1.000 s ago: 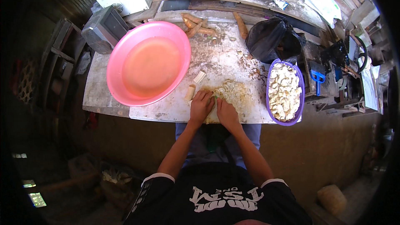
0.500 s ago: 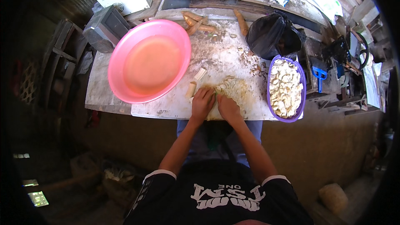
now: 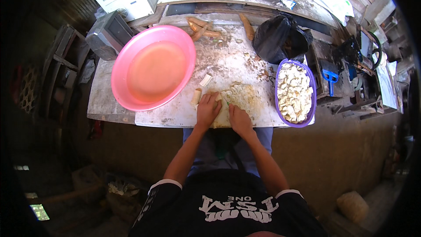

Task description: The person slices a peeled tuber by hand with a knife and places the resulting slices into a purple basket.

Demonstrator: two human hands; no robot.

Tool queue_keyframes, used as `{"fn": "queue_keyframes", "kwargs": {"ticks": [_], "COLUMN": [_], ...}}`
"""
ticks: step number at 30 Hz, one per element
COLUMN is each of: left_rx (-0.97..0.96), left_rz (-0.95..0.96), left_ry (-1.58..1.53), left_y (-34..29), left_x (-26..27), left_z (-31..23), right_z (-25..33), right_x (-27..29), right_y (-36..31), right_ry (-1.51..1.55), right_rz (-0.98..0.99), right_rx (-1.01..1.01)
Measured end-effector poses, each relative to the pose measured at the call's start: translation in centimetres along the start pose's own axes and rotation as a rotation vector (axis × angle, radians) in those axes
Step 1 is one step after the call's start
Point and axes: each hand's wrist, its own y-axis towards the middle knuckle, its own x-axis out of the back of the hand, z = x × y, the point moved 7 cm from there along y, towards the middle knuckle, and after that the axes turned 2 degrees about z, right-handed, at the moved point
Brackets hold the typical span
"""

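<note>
My left hand [image 3: 208,110] is closed over a peeled cassava piece [image 3: 219,98], mostly hidden under the fingers, near the table's front edge. Just to its right, my right hand [image 3: 240,120] grips a knife [image 3: 226,100]; only a bit of it shows, angled toward the left fingertips. Thin pale cassava slices [image 3: 241,92] lie spread beyond the right hand. Two cut cassava chunks, an upper one [image 3: 206,80] and a lower one [image 3: 196,96], rest beside the left hand. A purple basket [image 3: 277,101] full of pale slices stands at the table's right end.
A large pink basin [image 3: 117,89] with cloudy liquid takes up the table's left side. Unpeeled cassava roots [image 3: 206,32] and another root [image 3: 247,26] lie at the back. A black plastic bag [image 3: 274,39] stands behind the basket, with a blue-handled tool [image 3: 330,77] farther right.
The whole view has shifted slightly left. My right hand and the knife have drawn a little apart from my left hand, which still holds the cassava piece.
</note>
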Motion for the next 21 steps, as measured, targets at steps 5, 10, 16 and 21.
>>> {"fn": "queue_keyframes", "kwargs": {"ticks": [5, 10, 16, 21], "left_rx": [0.036, 0.030, -0.015, -0.023], "left_rz": [0.027, 0.013, -0.039, -0.050], "left_ry": [-0.095, -0.101, -0.094, -0.081], "left_y": [-0.3, -0.8, -1.5, -1.7], "left_x": [-0.1, 0.0, 0.2, 0.2], "left_z": [-0.2, -0.8, -1.7, -1.6], "right_z": [0.8, 0.7, 0.4, 0.0], "right_x": [-0.1, -0.3, -0.8, -1.2], "right_y": [0.2, -0.2, -0.4, 0.4], "right_ry": [-0.007, -0.017, -0.080, -0.104], "right_rz": [-0.007, 0.014, 0.025, 0.100], "right_rx": [0.000, -0.006, -0.025, -0.032]}}
